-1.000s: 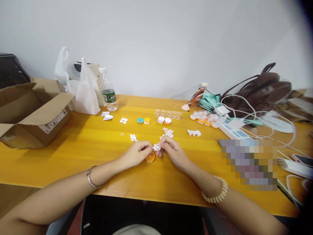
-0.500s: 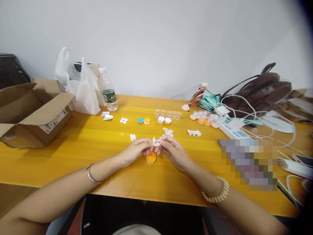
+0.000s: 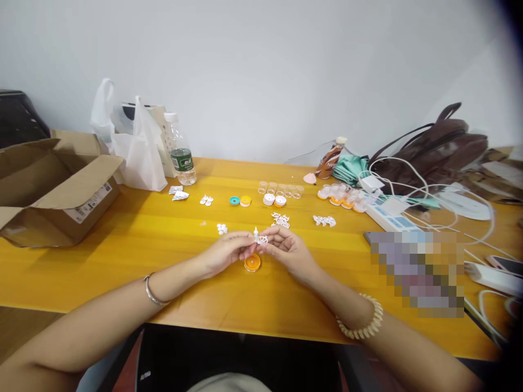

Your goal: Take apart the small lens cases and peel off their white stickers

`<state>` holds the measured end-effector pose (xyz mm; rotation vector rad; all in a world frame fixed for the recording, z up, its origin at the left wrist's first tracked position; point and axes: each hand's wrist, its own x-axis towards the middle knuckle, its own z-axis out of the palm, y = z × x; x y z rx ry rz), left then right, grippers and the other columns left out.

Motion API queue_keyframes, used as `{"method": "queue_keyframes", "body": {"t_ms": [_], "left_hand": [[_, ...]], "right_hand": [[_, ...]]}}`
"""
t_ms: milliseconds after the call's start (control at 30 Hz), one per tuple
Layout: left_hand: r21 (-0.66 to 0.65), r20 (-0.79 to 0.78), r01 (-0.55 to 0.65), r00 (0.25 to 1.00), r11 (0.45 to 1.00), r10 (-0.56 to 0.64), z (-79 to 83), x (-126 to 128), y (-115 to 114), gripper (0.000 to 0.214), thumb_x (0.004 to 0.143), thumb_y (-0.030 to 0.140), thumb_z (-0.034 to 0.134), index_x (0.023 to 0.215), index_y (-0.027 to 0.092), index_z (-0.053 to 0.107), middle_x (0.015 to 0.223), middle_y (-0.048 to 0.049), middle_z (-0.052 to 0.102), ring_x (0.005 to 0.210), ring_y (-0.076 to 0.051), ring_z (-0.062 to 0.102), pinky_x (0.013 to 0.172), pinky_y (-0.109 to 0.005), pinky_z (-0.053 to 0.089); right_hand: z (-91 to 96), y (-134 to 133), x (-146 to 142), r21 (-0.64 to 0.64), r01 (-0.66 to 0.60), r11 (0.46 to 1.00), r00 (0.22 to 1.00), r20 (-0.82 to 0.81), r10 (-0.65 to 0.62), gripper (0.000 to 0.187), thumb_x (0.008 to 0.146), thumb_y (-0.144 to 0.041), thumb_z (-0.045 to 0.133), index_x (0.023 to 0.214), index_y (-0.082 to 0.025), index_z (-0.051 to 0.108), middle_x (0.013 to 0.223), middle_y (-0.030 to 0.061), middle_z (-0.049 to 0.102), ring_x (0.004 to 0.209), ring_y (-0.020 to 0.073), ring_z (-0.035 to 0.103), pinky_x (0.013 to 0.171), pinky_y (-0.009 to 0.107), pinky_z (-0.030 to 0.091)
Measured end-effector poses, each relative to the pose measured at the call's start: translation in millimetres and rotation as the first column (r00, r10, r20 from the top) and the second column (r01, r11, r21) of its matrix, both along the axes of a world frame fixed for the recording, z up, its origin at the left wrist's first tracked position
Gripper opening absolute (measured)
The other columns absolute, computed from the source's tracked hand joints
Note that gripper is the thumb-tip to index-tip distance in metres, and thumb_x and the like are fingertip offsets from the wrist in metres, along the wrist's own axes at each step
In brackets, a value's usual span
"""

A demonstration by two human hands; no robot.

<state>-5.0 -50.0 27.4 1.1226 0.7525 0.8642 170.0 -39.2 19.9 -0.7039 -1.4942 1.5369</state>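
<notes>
Plainly, the largest thing is a glossy yellow-brown wooden table (image 3: 286,313), set against a pale wall. At its left end sits an open brown cardboard box (image 3: 61,218) with its flaps out; at the far right lies a dark brown leather-like bag (image 3: 445,155). A white plastic carrier bag (image 3: 141,163) stands beside the box, and a clear plastic bottle with a green label (image 3: 182,160) stands upright just beside that bag.

Over the near middle of the table, the left hand (image 3: 229,253) and the right hand (image 3: 290,253) meet almost fingertip to fingertip. Smaller again is a round orange plastic disc (image 3: 252,263) with a pale rim, lying on the table just below the fingertips, on the person's side. Beyond the hands are a row of clear round cups (image 3: 281,190), a teal round piece (image 3: 234,201) and a small heap of white openwork plastic pieces (image 3: 281,220).

Between the hands, above the table, is a flat white openwork piece (image 3: 263,239), pinched by the right thumb and fingers. The left thumb and fingers pinch a tiny upright white peg-like part (image 3: 256,232) right beside it; whether the two are joined cannot be told. Smallest are white button-like discs (image 3: 222,228), clustered beyond the left hand.
</notes>
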Motion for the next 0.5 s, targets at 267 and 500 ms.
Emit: {"method": "queue_keyframes", "body": {"t_ms": [267, 500], "left_hand": [[0.107, -0.101, -0.07, 0.992, 0.992, 0.081, -7.1, 1, 1, 0.024, 0.076, 0.029, 0.052, 0.057, 0.014, 0.048, 0.057, 0.0026, 0.042, 0.055, -0.008, 0.037, 0.054, -0.021, 0.031], [0.263, -0.132, -0.236, 0.952, 0.936, 0.277, 2.0, -7, 7, 0.023, 0.077, 0.031, 0.047, 0.059, 0.016, 0.046, 0.059, 0.0029, 0.043, 0.056, -0.008, 0.038, 0.055, -0.021, 0.032]], "right_hand": [[0.0, 2, 1, 0.048, 0.097, 0.994, 0.992, 0.071, -0.1, 0.026, 0.065, -0.033, 0.073, 0.083, -0.02, 0.059, 0.076, 0.0005, 0.065, 0.069, 0.0107, 0.061, 0.07, 0.026, 0.05], [1.2, 25, 16, 0.099, 0.276, 0.956, 0.94, 0.177, -0.29, 0.029, 0.065, -0.038, 0.071, 0.079, -0.017, 0.057, 0.07, 0.0012, 0.063, 0.062, 0.012, 0.059, 0.064, 0.027, 0.048]]}}
